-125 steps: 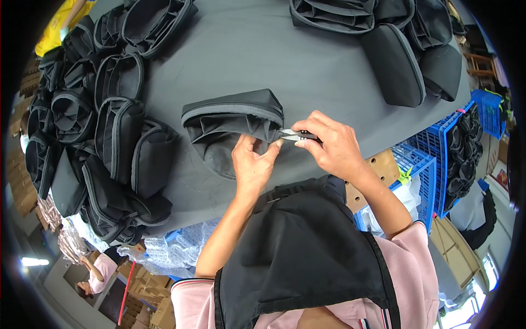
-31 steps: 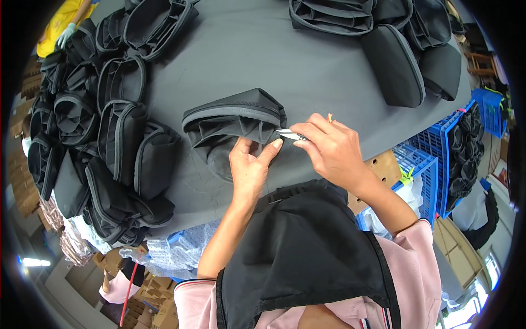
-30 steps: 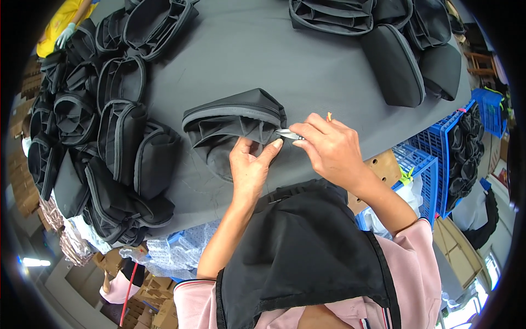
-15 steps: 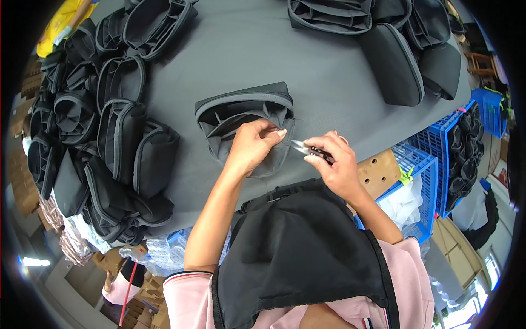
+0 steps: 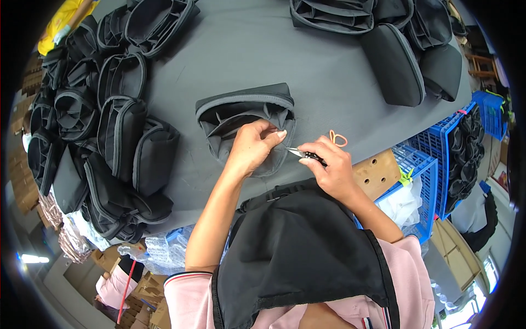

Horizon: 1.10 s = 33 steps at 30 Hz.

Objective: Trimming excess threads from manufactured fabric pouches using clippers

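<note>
In front of me on the grey tabletop lies an open black zippered pouch (image 5: 246, 101) with inner dividers. My left hand (image 5: 253, 147) reaches into its near right side, thumb and fingers pinched on the pouch's edge. My right hand (image 5: 329, 164) is closed around small thread snips (image 5: 313, 157) with dark handles and pale pointed blades. The blade tips are at the pouch's right rim, close to my left thumb; whether they touch the fabric I cannot tell. An orange loop (image 5: 338, 138) sticks up beyond my right fingers.
Many black pouches (image 5: 121, 137) crowd the table's left side, and more (image 5: 392, 63) lie at the far right. Blue crates (image 5: 438, 164) stand off the right edge near a perforated tan board (image 5: 378, 170). A person in yellow (image 5: 60, 24) is at far left.
My right hand has moved slightly left, bringing the snips' tips to the pouch's rim. The orange loop has come into fuller view. My left hand stays in place.
</note>
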### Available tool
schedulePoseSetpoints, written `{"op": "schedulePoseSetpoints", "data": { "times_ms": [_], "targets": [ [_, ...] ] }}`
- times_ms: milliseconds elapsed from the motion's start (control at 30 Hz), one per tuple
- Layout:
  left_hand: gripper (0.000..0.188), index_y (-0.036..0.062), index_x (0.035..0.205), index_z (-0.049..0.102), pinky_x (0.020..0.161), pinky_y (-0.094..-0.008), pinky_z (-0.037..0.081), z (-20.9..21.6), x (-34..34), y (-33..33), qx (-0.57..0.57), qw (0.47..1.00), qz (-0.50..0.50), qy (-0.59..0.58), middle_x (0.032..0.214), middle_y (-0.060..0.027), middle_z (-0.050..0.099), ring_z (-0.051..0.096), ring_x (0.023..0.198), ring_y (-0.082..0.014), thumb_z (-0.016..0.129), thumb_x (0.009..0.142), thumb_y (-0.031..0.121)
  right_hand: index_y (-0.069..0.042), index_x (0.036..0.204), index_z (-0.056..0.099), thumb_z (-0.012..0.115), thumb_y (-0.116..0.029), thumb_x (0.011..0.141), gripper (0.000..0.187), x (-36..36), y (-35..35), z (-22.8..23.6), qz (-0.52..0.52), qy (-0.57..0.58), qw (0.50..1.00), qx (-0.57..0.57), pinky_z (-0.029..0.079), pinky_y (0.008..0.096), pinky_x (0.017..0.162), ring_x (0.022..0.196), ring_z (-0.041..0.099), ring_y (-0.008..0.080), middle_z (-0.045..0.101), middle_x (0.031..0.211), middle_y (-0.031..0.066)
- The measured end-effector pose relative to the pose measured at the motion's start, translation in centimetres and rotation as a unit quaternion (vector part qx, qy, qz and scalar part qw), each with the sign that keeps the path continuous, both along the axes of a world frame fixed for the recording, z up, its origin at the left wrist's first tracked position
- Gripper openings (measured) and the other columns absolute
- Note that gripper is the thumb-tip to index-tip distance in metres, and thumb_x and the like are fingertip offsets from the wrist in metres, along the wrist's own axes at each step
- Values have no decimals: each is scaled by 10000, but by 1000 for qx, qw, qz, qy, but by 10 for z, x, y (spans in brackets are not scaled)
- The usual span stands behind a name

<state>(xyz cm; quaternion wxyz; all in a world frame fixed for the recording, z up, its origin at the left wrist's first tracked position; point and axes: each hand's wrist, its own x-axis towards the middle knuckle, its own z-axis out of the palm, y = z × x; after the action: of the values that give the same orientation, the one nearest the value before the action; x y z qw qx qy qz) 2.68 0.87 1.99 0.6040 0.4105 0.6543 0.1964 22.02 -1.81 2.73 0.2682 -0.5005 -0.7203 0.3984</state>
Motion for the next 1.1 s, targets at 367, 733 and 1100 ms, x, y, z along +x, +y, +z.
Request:
{"op": "schedulePoseSetpoints", "data": {
  "times_ms": [367,733,1100],
  "targets": [
    [272,-50,885,642,633,-226,388,13,-6,6,13,1000,1,-5,726,-13,581,489,706,-84,676,803,207,-17,978,605,664,-42,718,267,0,2,0,-47,120,990,-62,412,256,586,634,520,147,546,744,60],
    [456,-13,1117,496,763,-388,487,30,15,-58,299,920,-1,252,1089,-176,481,553,950,-355,670,696,2,7,936,596,555,75,758,195,-48,26,-39,-19,238,961,-137,436,227,627,730,545,92,593,865,36],
    [213,-17,985,652,694,-262,449,37,-8,-41,81,987,-68,124,853,-81,632,578,726,-150,600,797,69,-11,809,628,672,-134,745,145,-16,76,-14,305,4,938,-166,411,378,590,644,572,246,606,718,104]
  ]
}}
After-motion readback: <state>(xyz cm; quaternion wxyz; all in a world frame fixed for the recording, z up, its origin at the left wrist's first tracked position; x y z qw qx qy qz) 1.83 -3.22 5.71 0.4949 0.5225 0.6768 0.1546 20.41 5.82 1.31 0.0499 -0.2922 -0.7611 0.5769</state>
